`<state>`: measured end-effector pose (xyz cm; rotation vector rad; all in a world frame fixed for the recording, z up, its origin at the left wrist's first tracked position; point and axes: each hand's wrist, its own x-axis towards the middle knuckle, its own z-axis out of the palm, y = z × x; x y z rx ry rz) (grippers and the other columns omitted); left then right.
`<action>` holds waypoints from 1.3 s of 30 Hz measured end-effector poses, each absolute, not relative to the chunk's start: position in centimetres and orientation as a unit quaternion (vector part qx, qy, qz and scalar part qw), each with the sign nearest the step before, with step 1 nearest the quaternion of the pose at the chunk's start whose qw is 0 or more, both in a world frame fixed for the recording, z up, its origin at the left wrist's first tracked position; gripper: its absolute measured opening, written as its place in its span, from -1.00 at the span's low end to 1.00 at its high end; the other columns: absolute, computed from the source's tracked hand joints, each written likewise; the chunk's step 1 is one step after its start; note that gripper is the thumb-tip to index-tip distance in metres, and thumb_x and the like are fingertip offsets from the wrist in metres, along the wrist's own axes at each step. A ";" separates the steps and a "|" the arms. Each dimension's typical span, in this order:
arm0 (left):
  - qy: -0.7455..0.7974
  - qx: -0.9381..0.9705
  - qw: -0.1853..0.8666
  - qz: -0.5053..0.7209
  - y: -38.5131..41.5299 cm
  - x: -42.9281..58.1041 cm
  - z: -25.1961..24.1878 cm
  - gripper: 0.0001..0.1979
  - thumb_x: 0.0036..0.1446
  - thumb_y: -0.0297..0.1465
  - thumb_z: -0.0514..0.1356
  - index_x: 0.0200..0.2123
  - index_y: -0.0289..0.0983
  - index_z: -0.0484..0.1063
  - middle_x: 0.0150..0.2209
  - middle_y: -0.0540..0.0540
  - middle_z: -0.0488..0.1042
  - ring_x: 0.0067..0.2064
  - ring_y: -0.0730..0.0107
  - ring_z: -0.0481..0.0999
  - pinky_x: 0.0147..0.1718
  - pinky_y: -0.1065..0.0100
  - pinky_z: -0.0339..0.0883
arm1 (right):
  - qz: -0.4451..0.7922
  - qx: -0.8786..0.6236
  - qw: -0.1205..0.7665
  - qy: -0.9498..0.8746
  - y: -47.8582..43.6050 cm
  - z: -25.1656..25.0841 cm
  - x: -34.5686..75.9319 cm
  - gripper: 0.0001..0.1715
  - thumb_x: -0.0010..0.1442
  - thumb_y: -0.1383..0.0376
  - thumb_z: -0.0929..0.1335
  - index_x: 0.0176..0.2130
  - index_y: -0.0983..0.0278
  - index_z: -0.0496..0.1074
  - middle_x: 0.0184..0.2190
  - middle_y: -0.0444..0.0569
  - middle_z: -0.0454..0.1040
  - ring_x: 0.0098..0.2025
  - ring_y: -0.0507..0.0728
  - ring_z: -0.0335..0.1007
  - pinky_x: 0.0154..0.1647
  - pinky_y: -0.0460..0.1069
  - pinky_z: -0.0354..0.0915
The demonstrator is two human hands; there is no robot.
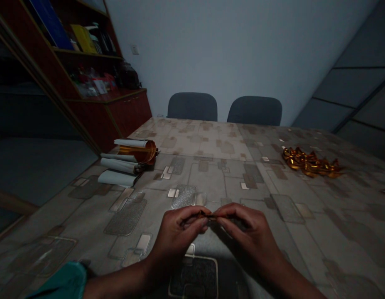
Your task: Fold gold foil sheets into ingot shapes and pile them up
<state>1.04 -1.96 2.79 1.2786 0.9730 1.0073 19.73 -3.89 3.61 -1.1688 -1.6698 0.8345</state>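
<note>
- Two hands pinch together: left hand [176, 236] and right hand [248, 234], fingertips closed on one small twisted gold strip [209, 215], just above the near edge of the table [207, 141]
- Heap of crumpled gold strips [310, 162] toward the right edge
- Rolled white sheets [117, 165] and a gold foil roll [139, 151] at the left edge

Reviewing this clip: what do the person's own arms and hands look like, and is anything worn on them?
The left hand and right hand are bare, with no gloves, and no ring or watch shows in the dim light. A teal sleeve covers the left arm at the bottom edge of the view. The right forearm shows no sleeve.
</note>
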 end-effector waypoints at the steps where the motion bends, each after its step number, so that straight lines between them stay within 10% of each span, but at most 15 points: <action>1: 0.415 0.545 0.588 0.430 -2.0 1.0 2.7 -0.89 0.08 -0.40 0.32 -0.31 -0.30 0.61 -0.36 -0.10 0.64 -0.34 0.33 0.62 -0.33 0.44 0.48 | 0.328 -0.480 0.453 -0.676 -3.9 3.5 19.8 -0.88 0.18 0.30 0.41 -0.24 0.22 0.57 -0.34 -0.03 0.63 -0.30 0.14 0.55 -0.27 0.02 0.40; 5: 0.409 0.529 0.602 0.437 -2.0 1.0 2.1 -0.84 0.06 -0.40 0.34 -0.25 -0.29 0.60 -0.30 -0.14 0.66 -0.28 0.26 0.64 -0.30 0.41 0.49 | 0.284 -0.499 0.451 -0.683 -3.9 3.4 19.6 -0.66 0.06 0.32 0.44 -0.11 0.25 0.53 -0.22 0.04 0.62 -0.23 0.19 0.55 -0.21 0.06 0.41; 10: 0.416 0.559 0.570 0.435 -2.2 1.1 2.2 -0.91 0.02 -0.43 0.35 -0.34 -0.29 0.61 -0.36 -0.08 0.64 -0.30 0.30 0.62 -0.30 0.45 0.47 | 0.253 -0.459 0.456 -0.719 -3.8 4.1 19.0 -0.94 0.17 0.35 0.38 -0.30 0.25 0.50 -0.40 -0.05 0.53 -0.36 0.10 0.46 -0.35 -0.01 0.34; 39: 0.400 0.608 0.587 0.354 -2.4 1.3 2.1 -0.86 0.08 -0.45 0.25 -0.46 -0.32 0.61 -0.50 -0.03 0.55 -0.39 0.37 0.50 -0.37 0.45 0.32 | 0.228 -0.407 0.420 -0.778 -3.5 3.8 18.1 -0.84 0.25 0.35 0.35 -0.40 0.24 0.43 -0.46 -0.09 0.44 -0.34 0.12 0.37 -0.30 0.02 0.25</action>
